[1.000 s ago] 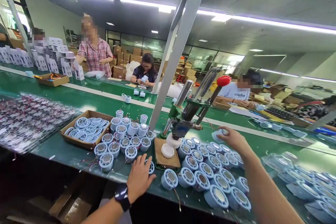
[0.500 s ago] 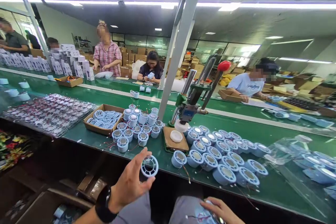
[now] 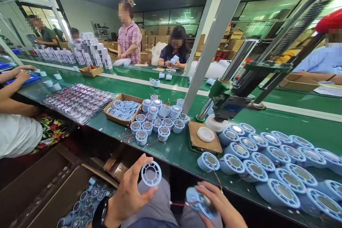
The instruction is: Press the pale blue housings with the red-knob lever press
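Between the thumb and fingers of my left hand (image 3: 133, 188) is a light blue spoked ring (image 3: 151, 174), held up over my lap. My right hand (image 3: 217, 201) grips a light blue round housing (image 3: 196, 199) with a red wire trailing left from it; its surface is partly blurred. On the green table edge (image 3: 171, 155) above them stand several blue housings with silver discs (image 3: 141, 137). A cardboard tray (image 3: 117, 120) holds more spoked rings. The hand press (image 3: 227, 101) leans over a white round pad (image 3: 205, 134) on a brown board.
Many finished-looking housings (image 3: 283, 192) crowd the right side of the table. Flat parts (image 3: 78, 103) cover the left. An open carton (image 3: 64, 199) of blue parts sits below left. A neighbour's arms (image 3: 13, 89) reach in at left; people sit and stand across the table.
The view has turned left and moved nearer the press. My right hand has come up from the lower edge with the housing, closer to my left hand, which still holds the ring.
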`<move>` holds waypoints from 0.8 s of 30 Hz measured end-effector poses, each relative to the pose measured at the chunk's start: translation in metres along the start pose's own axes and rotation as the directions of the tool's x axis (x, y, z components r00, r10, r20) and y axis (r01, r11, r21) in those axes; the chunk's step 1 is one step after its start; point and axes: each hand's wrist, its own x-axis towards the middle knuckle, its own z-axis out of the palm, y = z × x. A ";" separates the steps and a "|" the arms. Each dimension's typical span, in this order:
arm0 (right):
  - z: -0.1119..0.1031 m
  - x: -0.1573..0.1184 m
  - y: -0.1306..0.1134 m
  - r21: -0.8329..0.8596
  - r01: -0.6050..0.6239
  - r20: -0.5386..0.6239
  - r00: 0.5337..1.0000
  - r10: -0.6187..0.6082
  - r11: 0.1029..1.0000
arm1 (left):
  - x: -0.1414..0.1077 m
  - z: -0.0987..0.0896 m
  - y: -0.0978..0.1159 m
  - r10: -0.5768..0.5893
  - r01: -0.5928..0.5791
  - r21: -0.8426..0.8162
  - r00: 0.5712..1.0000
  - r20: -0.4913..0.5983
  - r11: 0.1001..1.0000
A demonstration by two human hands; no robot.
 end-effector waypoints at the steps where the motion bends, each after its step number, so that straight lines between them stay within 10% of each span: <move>1: 0.007 0.020 -0.002 -0.034 -0.004 -0.024 1.000 0.003 0.999 | 0.001 0.005 -0.007 -0.032 0.032 0.015 0.999 0.018 0.999; 6: 0.047 0.110 0.013 -0.218 -0.042 -0.116 0.993 0.017 0.975 | 0.007 0.022 -0.041 -0.197 0.193 0.057 0.976 0.094 0.980; 10: 0.058 0.126 0.012 -0.295 -0.015 -0.211 0.976 -0.050 0.955 | 0.008 0.028 -0.050 -0.282 0.275 0.065 0.951 0.126 0.959; 14: 0.056 0.118 -0.020 -0.160 0.330 -0.104 0.931 -0.349 0.930 | 0.013 0.030 -0.044 -0.302 0.313 -0.039 0.937 0.177 0.949; 18: 0.056 0.130 -0.034 -0.066 0.409 0.072 0.912 -0.405 0.910 | 0.021 0.006 -0.050 -0.447 0.464 -0.150 0.885 0.131 0.873; 21: 0.058 0.146 -0.045 -0.072 0.287 0.001 0.958 -0.287 0.955 | 0.022 -0.020 -0.059 -0.532 0.529 -0.151 0.846 0.023 0.835; 24: 0.067 0.159 -0.071 0.043 0.477 -0.070 0.878 -0.473 0.878 | 0.017 -0.034 -0.063 -0.543 0.541 -0.150 0.839 0.028 0.828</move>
